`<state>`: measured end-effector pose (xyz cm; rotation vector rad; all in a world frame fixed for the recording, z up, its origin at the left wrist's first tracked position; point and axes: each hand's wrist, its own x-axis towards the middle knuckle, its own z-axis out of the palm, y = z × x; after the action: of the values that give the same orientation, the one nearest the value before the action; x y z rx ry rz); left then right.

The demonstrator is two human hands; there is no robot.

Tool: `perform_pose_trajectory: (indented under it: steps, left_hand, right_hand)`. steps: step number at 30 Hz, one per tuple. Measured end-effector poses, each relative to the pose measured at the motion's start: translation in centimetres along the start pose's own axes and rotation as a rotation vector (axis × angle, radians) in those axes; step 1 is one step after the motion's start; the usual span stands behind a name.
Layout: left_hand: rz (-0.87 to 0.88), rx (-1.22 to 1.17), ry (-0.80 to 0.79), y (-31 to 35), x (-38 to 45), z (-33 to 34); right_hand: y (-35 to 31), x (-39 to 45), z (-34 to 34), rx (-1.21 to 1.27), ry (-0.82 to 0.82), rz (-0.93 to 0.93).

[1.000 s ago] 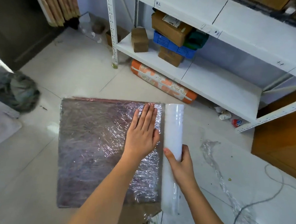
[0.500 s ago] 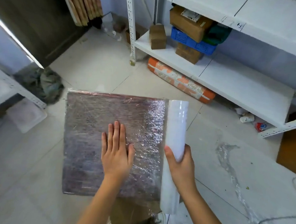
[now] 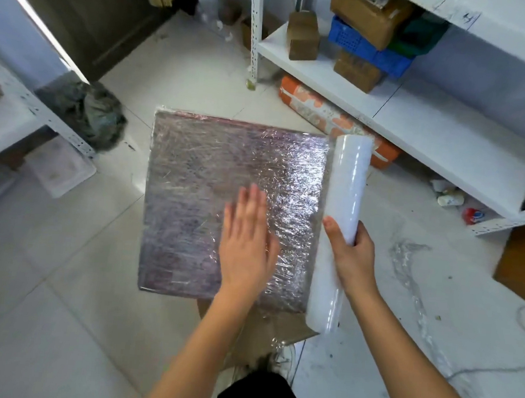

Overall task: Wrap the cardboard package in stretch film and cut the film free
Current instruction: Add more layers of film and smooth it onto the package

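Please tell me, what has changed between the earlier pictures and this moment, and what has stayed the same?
The left hand, flat on the film, slid from the far right part of the wrapped package toward its near edge, smoothing the film; it looks blurred now. The right hand still grips the film roll at the package's right edge. Nothing was let go, and the film is still uncut.

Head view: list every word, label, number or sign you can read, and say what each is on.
None can be read for certain.
Shelf edge, top right: handwritten dark marks, too blurred to read.
Top box on the shelf: a white label, cut off by the frame and unreadable.
Red can on the floor: a blue and white logo, too small to read.
Orange bag under the shelf: white pattern, no legible words.
Package and film roll: no print visible.
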<state>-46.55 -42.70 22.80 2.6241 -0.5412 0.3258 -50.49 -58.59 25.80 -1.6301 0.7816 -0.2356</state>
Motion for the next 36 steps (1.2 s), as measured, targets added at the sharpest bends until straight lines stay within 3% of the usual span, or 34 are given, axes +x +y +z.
perform_pose_trajectory:
  steps: [3, 10, 14, 20, 27, 36]
  left_hand:
    - [0.191, 0.054, -0.075, 1.5, -3.4, 2.2]
    - [0.164, 0.097, -0.082, 1.2, -4.2, 4.5]
    - [0.147, 0.083, -0.128, 1.1, -4.2, 3.9]
    - [0.21, -0.016, -0.147, 1.6, -5.0, 1.2]
    - [0.212, 0.106, -0.146, 1.1, -7.2, 4.7]
    - [0.127, 0.09, -0.274, 2.0, -6.5, 3.6]
  right_hand:
    - [0.2, -0.3, 0.1, -0.016, 0.021, -0.018]
    - [-0.1, -0.2, -1.0, -0.106, -0.115, 0.025]
    - [0.7, -0.8, -2.2, -0.138, -0.284, 0.027]
    - [0.4, 0.2, -3.1, -0.114, -0.377, 0.051]
    - [1.8, -1.0, -2.1, -0.091, -0.194, 0.026]
    - [0.8, -1.4, -1.1, -0.138, -0.182, 0.173]
